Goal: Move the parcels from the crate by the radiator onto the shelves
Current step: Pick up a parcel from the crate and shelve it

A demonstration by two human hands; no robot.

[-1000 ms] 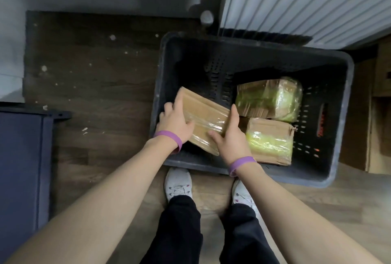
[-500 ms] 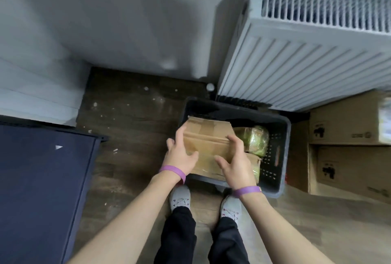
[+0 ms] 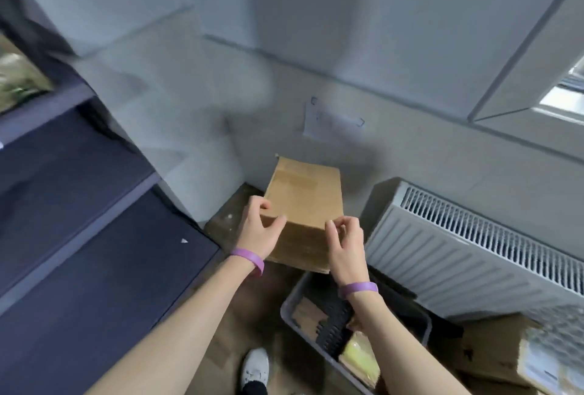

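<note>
Both the left hand (image 3: 257, 230) and right hand (image 3: 346, 244) grip a brown cardboard parcel (image 3: 305, 201) above the grey crate (image 3: 292, 312), with the radiator (image 3: 458, 246) to the right.

Storeroom: shelves (image 3: 79, 192), cartons (image 3: 505, 353), radiator (image 3: 474, 252)

Brown flat cardboard parcel (image 3: 303, 205): taped top face, far end tilted up, held in the air by its near corners in left hand (image 3: 256, 233) and right hand (image 3: 346, 249), over the crate's far-left corner. Grey plastic crate (image 3: 292, 315): on the floor, near right, beside white radiator (image 3: 458, 252); contains a yellow-green film-wrapped parcel (image 3: 360, 360). Dark blue shelves (image 3: 79, 205): left.
</note>
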